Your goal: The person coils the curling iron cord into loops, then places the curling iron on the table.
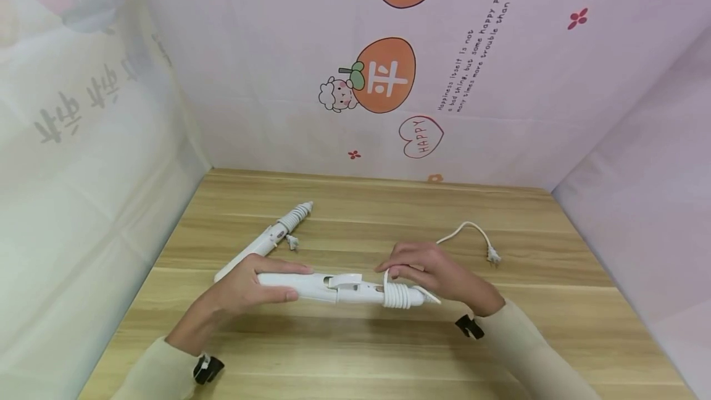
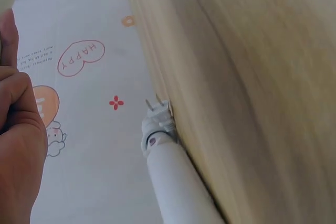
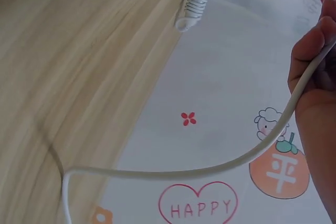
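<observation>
A white curling iron (image 1: 316,287) is held level above the table, its lever near the middle. My left hand (image 1: 252,286) grips its left end between thumb and fingers. Several turns of white cord (image 1: 397,295) circle the handle at the right end. Just above these turns, my right hand (image 1: 424,267) pinches the cord. From that hand (image 3: 315,66) the loose cord (image 3: 173,174) runs in a curve down to the table in the right wrist view. Its two-pin plug (image 1: 492,255) lies at the right.
A second white curling iron (image 1: 258,244) lies behind my left hand, cord coiled on its handle (image 3: 197,1) and its plug (image 1: 292,242) beside it. The wood-grain table (image 1: 344,350) meets a printed cloth backdrop (image 1: 278,110) at the back, with cloth sides left and right.
</observation>
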Demonstrator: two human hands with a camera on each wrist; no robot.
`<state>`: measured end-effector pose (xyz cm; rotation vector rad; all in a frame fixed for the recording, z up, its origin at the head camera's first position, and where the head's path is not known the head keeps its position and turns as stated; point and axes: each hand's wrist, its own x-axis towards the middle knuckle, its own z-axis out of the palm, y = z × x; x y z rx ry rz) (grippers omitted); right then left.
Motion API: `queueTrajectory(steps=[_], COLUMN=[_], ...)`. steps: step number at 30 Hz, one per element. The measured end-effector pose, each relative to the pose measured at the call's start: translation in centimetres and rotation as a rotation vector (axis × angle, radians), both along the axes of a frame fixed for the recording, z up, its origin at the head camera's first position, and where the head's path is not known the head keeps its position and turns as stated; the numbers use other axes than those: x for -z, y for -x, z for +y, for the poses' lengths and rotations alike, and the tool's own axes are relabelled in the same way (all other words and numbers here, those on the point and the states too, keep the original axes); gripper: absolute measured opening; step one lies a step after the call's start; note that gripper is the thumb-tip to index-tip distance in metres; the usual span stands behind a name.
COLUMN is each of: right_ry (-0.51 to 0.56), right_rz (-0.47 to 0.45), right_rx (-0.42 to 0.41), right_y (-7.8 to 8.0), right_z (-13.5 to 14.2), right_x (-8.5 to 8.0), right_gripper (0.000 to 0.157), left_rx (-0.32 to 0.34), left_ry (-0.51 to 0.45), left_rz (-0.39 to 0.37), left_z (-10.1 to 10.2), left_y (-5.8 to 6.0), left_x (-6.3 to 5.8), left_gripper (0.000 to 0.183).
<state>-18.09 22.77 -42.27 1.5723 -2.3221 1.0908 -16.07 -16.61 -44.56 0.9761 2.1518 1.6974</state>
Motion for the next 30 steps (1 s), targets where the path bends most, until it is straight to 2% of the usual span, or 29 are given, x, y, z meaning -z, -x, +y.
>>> queueTrajectory(steps=[3,6,9,17,21,24,27,30], right_ry=[0.018,0.055,0.107,0.262,0.386,0.382,0.305,0.241], right_rz=[-0.079,-0.079,-0.123,-0.475,-0.580,-0.573,-0.537,-0.477], right_rx=[0.060,0.128,0.180,0.305,0.333,0.322,0.316,0.336], right_y=[-0.1,-0.2,-0.4,-1.3,-1.4,-1.5,-1.7,-2.0], right_z=[-0.1,-0.5,-1.1,-2.4,-2.8,-2.9,-3.1,-3.2], right_x=[0.4,1.1,2.1,3.3,3.5,3.5,3.4,3.1], right_gripper=[0.027,0.033,0.034,0.023,0.023,0.026,0.029,0.030], left_rx=[-0.006,-0.036,-0.084,-0.214,-0.260,-0.314,-0.391,-0.464], left_ry=[-0.050,-0.098,-0.133,-0.166,-0.150,-0.153,-0.171,-0.164], left_rz=[-0.007,0.008,0.013,0.017,0.040,0.063,0.113,0.221], left_z=[0.1,0.4,0.8,2.1,2.7,3.1,3.3,3.4], left_y=[0.1,0.1,0.0,-0.4,-0.6,-0.6,-0.4,-0.2], left_x=[0.2,0.4,0.6,0.5,0.3,0.0,-0.4,-0.7], left_gripper=[0.037,0.037,0.038,0.040,0.041,0.042,0.041,0.044])
